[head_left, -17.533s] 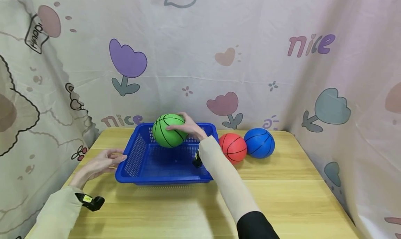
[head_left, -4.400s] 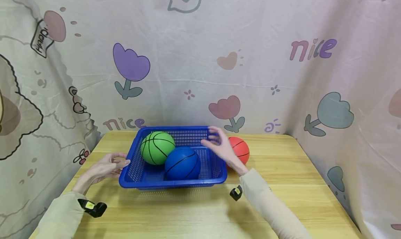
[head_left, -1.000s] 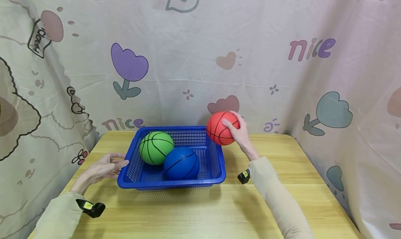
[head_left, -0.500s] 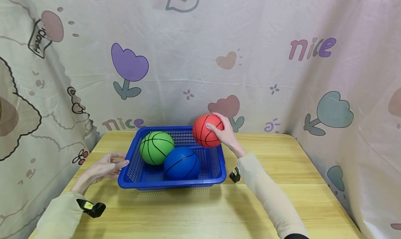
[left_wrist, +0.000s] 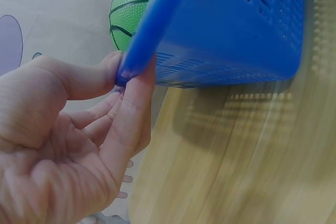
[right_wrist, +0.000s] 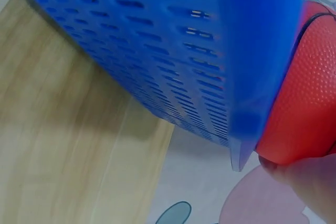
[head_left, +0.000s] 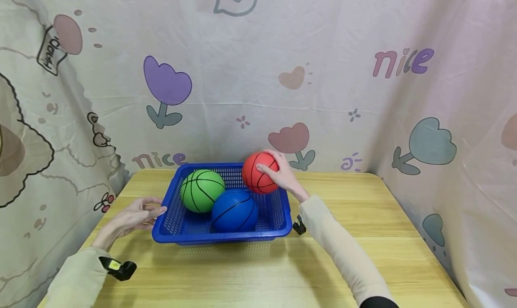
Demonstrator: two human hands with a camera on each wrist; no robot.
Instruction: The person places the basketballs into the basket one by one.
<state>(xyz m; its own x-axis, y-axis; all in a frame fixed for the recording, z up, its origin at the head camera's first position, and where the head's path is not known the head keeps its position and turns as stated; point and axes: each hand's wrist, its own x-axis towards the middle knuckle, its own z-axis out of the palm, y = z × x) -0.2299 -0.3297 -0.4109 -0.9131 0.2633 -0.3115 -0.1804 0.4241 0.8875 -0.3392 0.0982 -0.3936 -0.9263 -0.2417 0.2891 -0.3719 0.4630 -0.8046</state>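
A blue plastic basket (head_left: 222, 236) with perforated sides stands on the table. Inside it a green ball (head_left: 202, 191) sits at the left, touching or close to a blue ball (head_left: 235, 210) at the front; both carry black basketball lines. My right hand (head_left: 282, 173) grips a red ball (head_left: 258, 175) from its right side, over the basket's back right part. In the right wrist view the red ball (right_wrist: 310, 93) shows behind the basket's rim (right_wrist: 257, 77). My left hand (head_left: 135, 216) pinches the basket's left rim between thumb and fingers, plain in the left wrist view (left_wrist: 79, 114).
The wooden table (head_left: 347, 236) extends to the right and in front of the basket. A printed cloth (head_left: 242, 74) hangs behind the table and along its sides. Each wrist wears a small black camera, such as the left one (head_left: 118, 268).
The red ball has moved left and down in my right hand, from the basket's right rim to inside its back right part. Earlier the green and blue balls came into the basket. Left hand stays put.
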